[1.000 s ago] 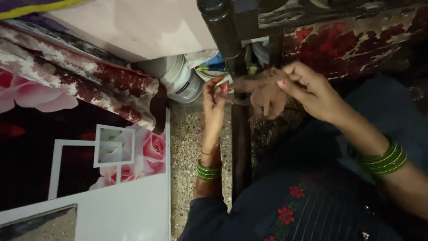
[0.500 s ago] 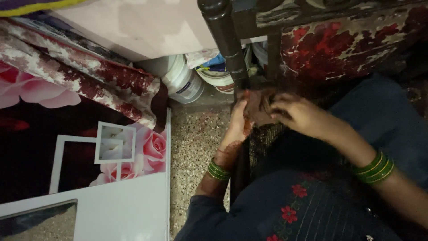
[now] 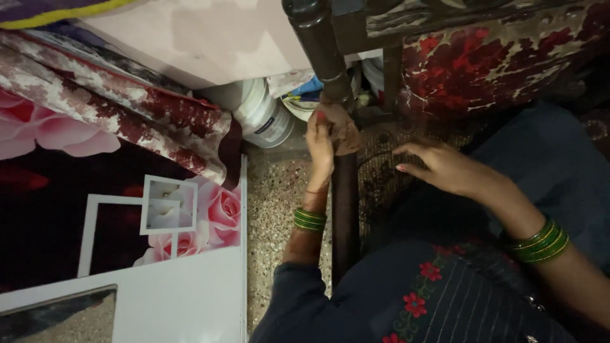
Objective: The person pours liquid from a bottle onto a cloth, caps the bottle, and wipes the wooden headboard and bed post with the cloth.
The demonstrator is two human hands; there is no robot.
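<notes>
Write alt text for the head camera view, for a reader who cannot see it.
Seen from above, a person's left hand presses a brown cloth against a dark wooden post, while the right hand rests open on a dark woven seat. Green bangles circle both wrists; a white bucket lies on the speckled floor.

Two hands: left hand [image 3: 321, 143], right hand [image 3: 445, 168]; one brown cloth [image 3: 345, 130]; one white bucket [image 3: 264, 114].
</notes>
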